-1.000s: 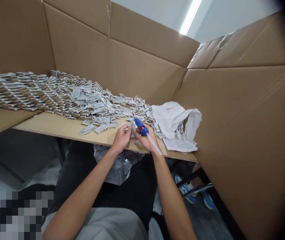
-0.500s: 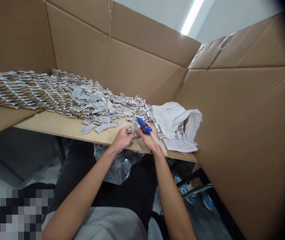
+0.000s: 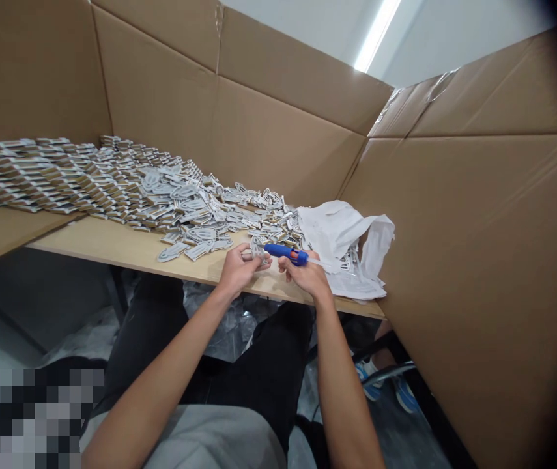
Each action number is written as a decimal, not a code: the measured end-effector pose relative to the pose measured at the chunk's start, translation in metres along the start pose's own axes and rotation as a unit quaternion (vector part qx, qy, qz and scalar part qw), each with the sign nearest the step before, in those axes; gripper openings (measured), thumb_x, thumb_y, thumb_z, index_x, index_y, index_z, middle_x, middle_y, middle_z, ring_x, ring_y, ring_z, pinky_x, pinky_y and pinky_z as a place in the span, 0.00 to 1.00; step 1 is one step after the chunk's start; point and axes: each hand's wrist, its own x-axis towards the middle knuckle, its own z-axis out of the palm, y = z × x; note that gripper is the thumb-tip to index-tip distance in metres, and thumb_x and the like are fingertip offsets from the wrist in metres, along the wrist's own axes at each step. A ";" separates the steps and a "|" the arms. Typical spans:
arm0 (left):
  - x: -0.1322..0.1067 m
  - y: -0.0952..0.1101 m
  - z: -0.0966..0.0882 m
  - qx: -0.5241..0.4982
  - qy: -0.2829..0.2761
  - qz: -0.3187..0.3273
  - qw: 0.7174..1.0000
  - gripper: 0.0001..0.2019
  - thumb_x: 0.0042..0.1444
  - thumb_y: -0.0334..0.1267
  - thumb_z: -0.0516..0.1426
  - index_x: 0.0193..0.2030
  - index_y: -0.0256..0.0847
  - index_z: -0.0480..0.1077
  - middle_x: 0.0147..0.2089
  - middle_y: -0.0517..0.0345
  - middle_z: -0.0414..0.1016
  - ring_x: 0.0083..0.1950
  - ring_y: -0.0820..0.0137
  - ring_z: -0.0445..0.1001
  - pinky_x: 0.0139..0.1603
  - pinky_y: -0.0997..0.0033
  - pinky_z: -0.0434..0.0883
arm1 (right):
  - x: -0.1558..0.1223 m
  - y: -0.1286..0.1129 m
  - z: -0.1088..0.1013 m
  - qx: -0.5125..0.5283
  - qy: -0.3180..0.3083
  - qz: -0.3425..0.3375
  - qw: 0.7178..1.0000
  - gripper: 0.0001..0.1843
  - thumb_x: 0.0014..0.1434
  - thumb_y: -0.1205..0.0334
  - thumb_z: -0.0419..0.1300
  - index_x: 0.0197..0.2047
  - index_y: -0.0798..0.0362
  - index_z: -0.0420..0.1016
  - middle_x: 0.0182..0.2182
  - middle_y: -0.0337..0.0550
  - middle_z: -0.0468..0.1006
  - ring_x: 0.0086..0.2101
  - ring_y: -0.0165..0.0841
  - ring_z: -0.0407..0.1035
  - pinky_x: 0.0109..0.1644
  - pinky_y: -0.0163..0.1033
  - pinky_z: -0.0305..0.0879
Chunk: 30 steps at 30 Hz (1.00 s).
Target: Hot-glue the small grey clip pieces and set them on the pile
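Observation:
My left hand [image 3: 236, 268] is closed on a small grey flat piece [image 3: 257, 248] at the front edge of the wooden table [image 3: 107, 244]. My right hand [image 3: 307, 276] grips a blue glue gun [image 3: 285, 253] with a clear glue stick [image 3: 329, 265] out its back. The gun lies nearly level, its tip pointing left at the piece. The two hands are a finger's width apart.
Several grey pieces lie in a loose heap [image 3: 210, 218] behind my hands, and ordered rows of them [image 3: 38, 179] stretch left. A crumpled white bag [image 3: 344, 238] lies at the right. Cardboard walls [image 3: 478, 260] enclose the table. Another person's blue shoes [image 3: 371, 384] show under it.
The glue gun has swung from pointing up and away to lying nearly level, tip toward the piece. My right hand has shifted a little to the right.

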 end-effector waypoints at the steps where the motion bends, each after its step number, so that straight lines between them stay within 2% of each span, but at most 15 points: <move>1: 0.000 0.000 0.000 0.000 0.000 -0.001 1.000 0.18 0.47 0.34 0.71 0.38 0.37 0.67 0.33 0.52 0.83 0.37 0.62 0.84 0.48 0.57 0.82 | 0.000 -0.001 0.000 -0.003 -0.001 0.002 1.000 0.27 0.57 0.35 0.64 0.26 0.52 0.77 0.20 0.41 0.76 0.20 0.32 0.70 0.28 0.36 0.65; 9: 0.000 0.000 -0.001 0.005 -0.008 0.010 1.000 0.20 0.45 0.38 0.73 0.39 0.37 0.68 0.33 0.53 0.82 0.39 0.61 0.84 0.49 0.55 0.82 | 0.001 0.003 0.004 -0.022 0.006 0.003 1.000 0.24 0.57 0.39 0.65 0.23 0.50 0.74 0.18 0.38 0.74 0.20 0.32 0.68 0.30 0.36 0.64; 16: 0.003 -0.004 -0.002 0.017 0.003 0.030 0.999 0.20 0.44 0.39 0.72 0.39 0.37 0.69 0.33 0.54 0.82 0.38 0.63 0.84 0.47 0.57 0.83 | 0.001 -0.002 0.003 -0.086 0.036 -0.042 0.995 0.20 0.58 0.44 0.65 0.23 0.48 0.74 0.17 0.37 0.72 0.25 0.35 0.68 0.32 0.37 0.61; 24: 0.002 -0.005 -0.003 0.018 -0.002 0.038 0.999 0.20 0.44 0.40 0.72 0.38 0.37 0.69 0.33 0.54 0.81 0.37 0.65 0.83 0.47 0.58 0.83 | 0.001 -0.005 0.003 -0.104 0.025 -0.053 0.993 0.20 0.60 0.43 0.63 0.26 0.49 0.77 0.16 0.37 0.70 0.24 0.34 0.65 0.31 0.37 0.58; 30: 0.001 -0.002 -0.002 0.020 0.002 0.034 0.999 0.19 0.44 0.40 0.71 0.37 0.38 0.68 0.31 0.56 0.80 0.36 0.63 0.83 0.45 0.59 0.83 | 0.002 -0.007 0.004 -0.145 0.024 -0.081 0.986 0.21 0.62 0.41 0.61 0.30 0.49 0.81 0.21 0.38 0.74 0.26 0.33 0.64 0.33 0.37 0.57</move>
